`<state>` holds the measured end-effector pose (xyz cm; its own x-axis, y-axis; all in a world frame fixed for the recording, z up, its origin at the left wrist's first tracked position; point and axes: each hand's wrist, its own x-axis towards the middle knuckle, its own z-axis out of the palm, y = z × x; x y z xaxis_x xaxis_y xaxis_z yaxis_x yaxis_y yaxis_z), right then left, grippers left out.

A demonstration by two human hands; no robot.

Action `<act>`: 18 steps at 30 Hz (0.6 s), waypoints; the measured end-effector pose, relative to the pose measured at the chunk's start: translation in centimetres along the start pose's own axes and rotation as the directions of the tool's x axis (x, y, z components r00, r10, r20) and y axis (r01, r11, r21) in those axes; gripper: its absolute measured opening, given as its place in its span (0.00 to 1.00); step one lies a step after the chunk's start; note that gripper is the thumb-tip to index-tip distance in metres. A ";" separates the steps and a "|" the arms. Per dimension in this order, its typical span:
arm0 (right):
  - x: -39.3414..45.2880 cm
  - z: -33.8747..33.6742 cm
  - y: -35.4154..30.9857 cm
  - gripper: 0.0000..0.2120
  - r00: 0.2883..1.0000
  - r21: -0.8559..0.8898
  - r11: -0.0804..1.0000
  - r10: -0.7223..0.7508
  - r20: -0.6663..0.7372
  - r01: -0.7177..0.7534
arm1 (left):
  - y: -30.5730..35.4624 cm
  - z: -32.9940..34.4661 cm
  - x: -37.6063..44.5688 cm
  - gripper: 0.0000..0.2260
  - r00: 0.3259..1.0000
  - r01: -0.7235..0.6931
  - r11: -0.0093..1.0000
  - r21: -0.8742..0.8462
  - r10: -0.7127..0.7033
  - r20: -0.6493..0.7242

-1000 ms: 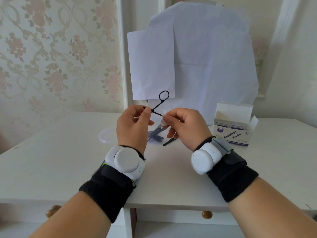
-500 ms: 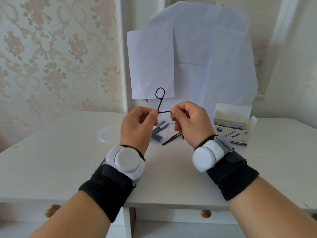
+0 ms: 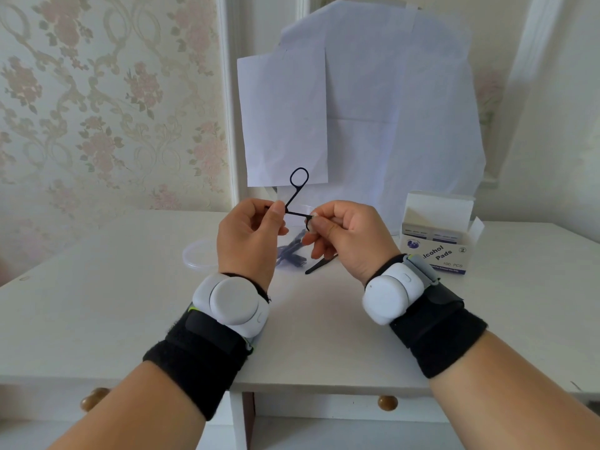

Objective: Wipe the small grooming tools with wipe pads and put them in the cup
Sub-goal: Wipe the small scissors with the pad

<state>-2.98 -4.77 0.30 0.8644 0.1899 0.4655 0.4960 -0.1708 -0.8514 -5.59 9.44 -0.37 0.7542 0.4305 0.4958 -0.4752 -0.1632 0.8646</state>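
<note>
Small black scissors [image 3: 295, 193] are held up above the table, spread open, with one ring handle pointing up. My left hand [image 3: 250, 237] pinches them near the pivot. My right hand [image 3: 344, 238] pinches a small white wipe pad [image 3: 312, 222] round the other handle arm, whose ring is mostly hidden by the fingers. Behind the hands stands a clear plastic cup [image 3: 292, 251] with dark tools in it, partly hidden. A black tool [image 3: 319, 265] lies on the table below my right hand.
A white box of alcohol pads [image 3: 436, 241] stands open at the right on the white table [image 3: 97, 313]. A clear round lid [image 3: 198, 256] lies left of the cup. White paper sheets [image 3: 373, 118] cover the wall behind. Drawer knobs [image 3: 387, 402] show below the front edge.
The scissors have turned a little in my left hand, the upper ring tilting right again. My right hand has slid the pad outward along the lower handle arm.
</note>
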 end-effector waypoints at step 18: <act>0.1 -0.5 0.1 0.09 0.989 0.066 0.998 0.024 -0.145 -0.014 | 0.0 0.2 0.0 0.07 0.998 0.021 1.000 0.013 -0.022 0.051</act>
<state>-2.78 -5.23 0.41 0.8787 0.0441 0.4753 0.4772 -0.1090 -0.8720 -5.54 9.29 -0.40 0.7864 0.3880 0.4806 -0.4532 -0.1662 0.8758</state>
